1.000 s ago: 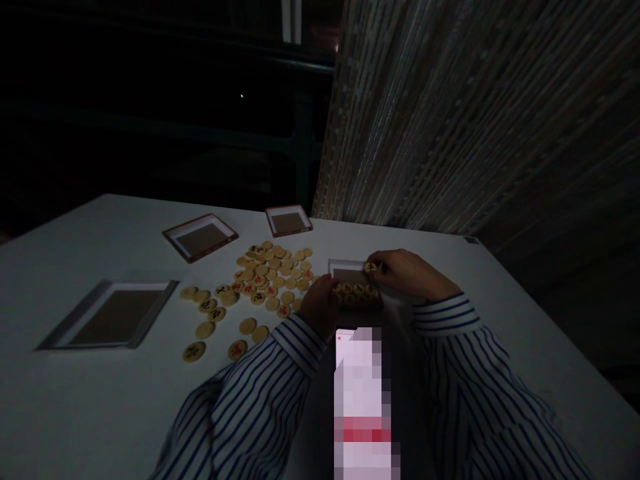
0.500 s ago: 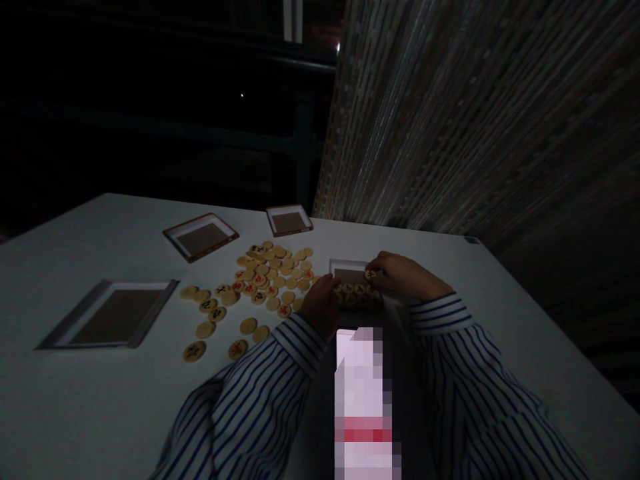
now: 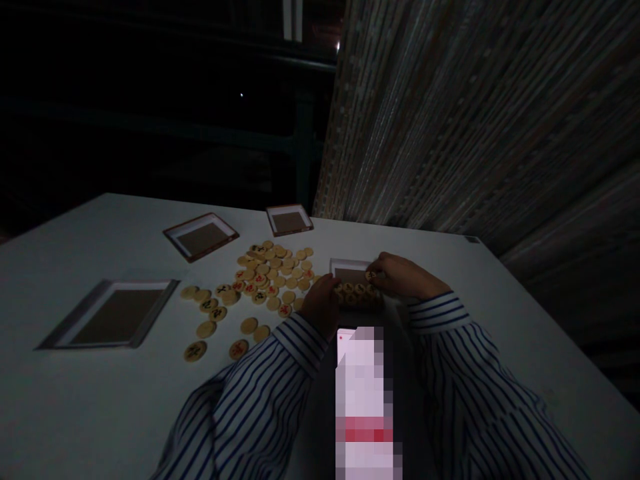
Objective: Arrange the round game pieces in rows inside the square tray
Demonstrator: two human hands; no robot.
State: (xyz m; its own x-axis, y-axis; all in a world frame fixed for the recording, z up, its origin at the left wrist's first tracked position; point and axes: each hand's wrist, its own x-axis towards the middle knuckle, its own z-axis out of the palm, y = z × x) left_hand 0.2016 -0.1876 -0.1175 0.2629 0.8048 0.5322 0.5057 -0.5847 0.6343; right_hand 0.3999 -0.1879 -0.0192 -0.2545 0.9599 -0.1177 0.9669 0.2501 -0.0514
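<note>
Between my hands a small shallow box (image 3: 346, 261) lies on the table, with rows of round Chinese chess pieces (image 3: 359, 289) in its near part and a bare brown bottom behind them. My right hand (image 3: 405, 275) pinches one chess piece (image 3: 371, 275) with a black mark over the box's right side. Closed at the left wall of the box is my left hand (image 3: 323, 300); its fingertips touch that edge, and most of its fingers are hidden. A loose pile of chess pieces (image 3: 273, 267), some with red or black characters, spreads to the left of my left hand.
Further box parts lie on the white table (image 3: 100, 240): a large tray (image 3: 145, 283) at left, a brown-rimmed one (image 3: 200, 257) behind it and a smaller one (image 3: 293, 232) at the back. A lit phone (image 3: 345, 340) is below my hands. A string curtain (image 3: 400, 133) hangs at right.
Hardly anything differs. My right hand has shifted very slightly with the chess piece in its fingers, and my left hand stays at the box's left wall.
</note>
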